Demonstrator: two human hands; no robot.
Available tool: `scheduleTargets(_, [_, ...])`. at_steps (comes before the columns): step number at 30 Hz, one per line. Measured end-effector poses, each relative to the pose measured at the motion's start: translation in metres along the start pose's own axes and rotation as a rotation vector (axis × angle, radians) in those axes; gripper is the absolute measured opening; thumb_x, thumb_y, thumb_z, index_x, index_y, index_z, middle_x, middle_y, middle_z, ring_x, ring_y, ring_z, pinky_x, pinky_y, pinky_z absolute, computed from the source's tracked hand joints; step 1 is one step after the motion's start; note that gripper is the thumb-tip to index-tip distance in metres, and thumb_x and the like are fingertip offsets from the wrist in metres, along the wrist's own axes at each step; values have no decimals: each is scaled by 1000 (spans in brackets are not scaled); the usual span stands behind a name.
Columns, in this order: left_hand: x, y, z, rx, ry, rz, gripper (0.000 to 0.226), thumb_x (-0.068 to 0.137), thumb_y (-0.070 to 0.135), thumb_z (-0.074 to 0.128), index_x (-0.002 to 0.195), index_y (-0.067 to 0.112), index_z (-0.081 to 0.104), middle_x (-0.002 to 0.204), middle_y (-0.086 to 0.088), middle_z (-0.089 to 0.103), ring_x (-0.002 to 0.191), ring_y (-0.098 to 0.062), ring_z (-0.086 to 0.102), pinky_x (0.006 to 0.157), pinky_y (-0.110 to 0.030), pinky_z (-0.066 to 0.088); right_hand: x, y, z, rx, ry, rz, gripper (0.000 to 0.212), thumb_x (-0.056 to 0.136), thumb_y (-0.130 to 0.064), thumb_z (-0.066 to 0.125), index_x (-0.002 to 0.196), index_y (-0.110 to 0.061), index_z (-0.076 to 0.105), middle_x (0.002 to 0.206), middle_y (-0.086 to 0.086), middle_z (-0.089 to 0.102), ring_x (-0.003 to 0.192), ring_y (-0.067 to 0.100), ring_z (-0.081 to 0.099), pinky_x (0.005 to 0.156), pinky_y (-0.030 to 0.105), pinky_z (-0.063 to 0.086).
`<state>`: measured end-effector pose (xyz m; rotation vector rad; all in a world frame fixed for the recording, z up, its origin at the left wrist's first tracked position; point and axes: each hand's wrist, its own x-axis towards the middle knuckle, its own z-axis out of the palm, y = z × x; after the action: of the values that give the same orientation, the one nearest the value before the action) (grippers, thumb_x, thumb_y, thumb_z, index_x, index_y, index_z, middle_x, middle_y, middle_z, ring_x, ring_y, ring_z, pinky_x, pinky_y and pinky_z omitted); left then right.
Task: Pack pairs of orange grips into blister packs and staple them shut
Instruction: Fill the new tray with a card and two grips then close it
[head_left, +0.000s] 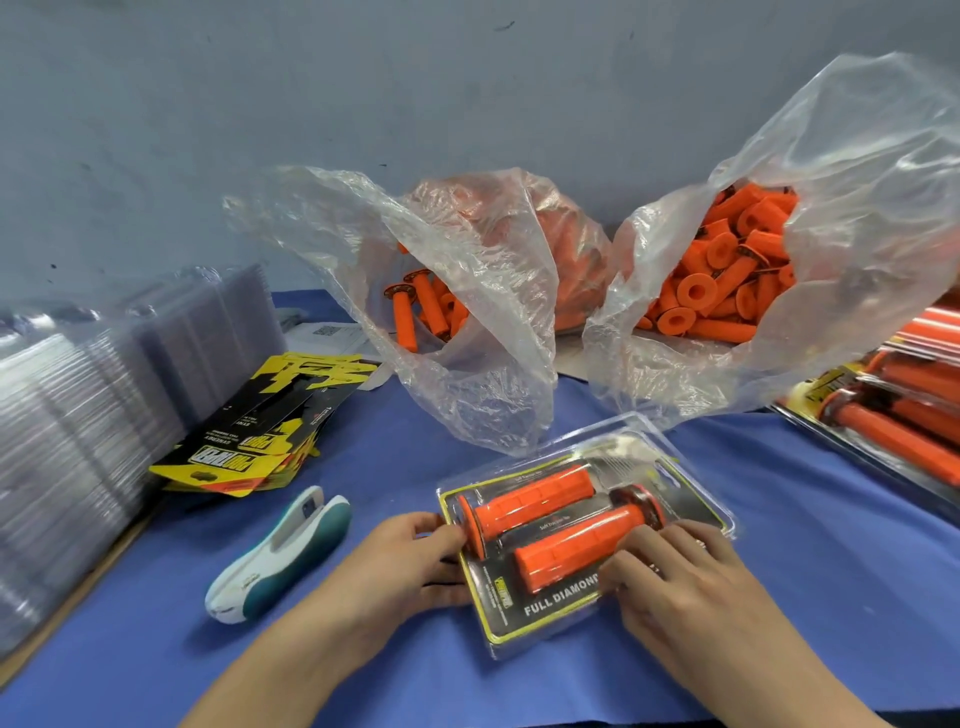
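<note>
A clear blister pack with a black and yellow card lies on the blue cloth in front of me. Two orange grips rest in it side by side: the far grip and the near grip. My left hand holds the pack's left edge, fingertips touching the far grip's flange. Over the near grip's right part, my right hand presses down with fingers spread. A white and teal stapler lies to the left of the pack, untouched.
Two open plastic bags of loose orange grips stand behind the pack. Printed cards and a stack of empty clear blisters sit at left. Finished packs are piled at the right edge.
</note>
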<state>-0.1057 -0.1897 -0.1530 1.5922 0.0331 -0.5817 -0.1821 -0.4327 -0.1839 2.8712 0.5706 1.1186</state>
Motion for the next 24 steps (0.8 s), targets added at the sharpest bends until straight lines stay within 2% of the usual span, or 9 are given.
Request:
scheduleTargets(3, [-1,-3,5,-2,29,-26,23,97,8,50,107,-8,64,99,-23,73,80,-26,72,71,-31,60,4,-5,-7,103,-75,-31,10,76,-28,58,80,-32,65,82,-11,59,71,16,61,86,31,41])
scheduleTargets(5, [-2,-4,6,10,22,-46,22,96,10,51,99,-4,67,95,-20,75,77,-24,72,72,-31,61,6,-10,-12,218,-102,-40,14,72,-34,62,85,-35,66,85,-15,59,77,12,61,90,28,41])
scheduleTargets(7, [-2,-5,6,25,21,-55,21,96,14,53,94,0,69,92,-17,75,72,-21,70,73,-31,61,11,-18,-16,330,-85,-9,16,73,-35,63,88,-36,66,89,-18,60,81,9,61,88,26,42])
scheduleTargets(9, [-3,-6,7,29,17,-54,22,95,16,53,91,3,70,87,-14,75,65,-17,66,66,-27,59,21,-35,-17,406,-51,55,15,77,-37,63,91,-37,67,96,-19,62,86,6,60,85,26,43])
scheduleTargets(13, [-7,-9,10,8,-23,-59,28,98,22,51,86,10,73,83,-12,74,66,-16,69,59,-22,54,36,-75,-3,304,-143,118,27,63,-51,61,81,-34,72,108,-6,70,92,16,69,85,32,53])
scheduleTargets(15, [-8,-8,9,1,-20,-64,32,97,24,50,78,12,73,79,-10,73,65,-17,70,57,-22,53,38,-86,5,234,-168,128,27,52,-47,68,74,-30,71,106,-3,72,91,18,72,84,39,57])
scheduleTargets(17, [-8,-7,7,21,-6,-79,41,97,27,49,69,13,76,75,-11,72,63,-18,69,55,-22,52,38,-88,9,205,-103,163,22,47,-34,77,67,-28,71,101,-4,74,85,17,73,84,36,56])
scheduleTargets(21, [-6,-7,5,57,49,-66,51,99,28,45,64,8,76,72,-16,70,54,-20,65,46,-23,50,37,-88,13,120,89,157,8,58,-20,67,64,-26,70,98,-4,75,78,16,72,84,36,42])
scheduleTargets(24, [-7,-7,5,38,64,-53,40,100,26,48,75,3,69,65,-11,64,51,-19,61,44,-23,49,34,-86,14,77,150,138,20,68,-21,51,64,-26,70,99,-4,75,76,15,72,86,36,43])
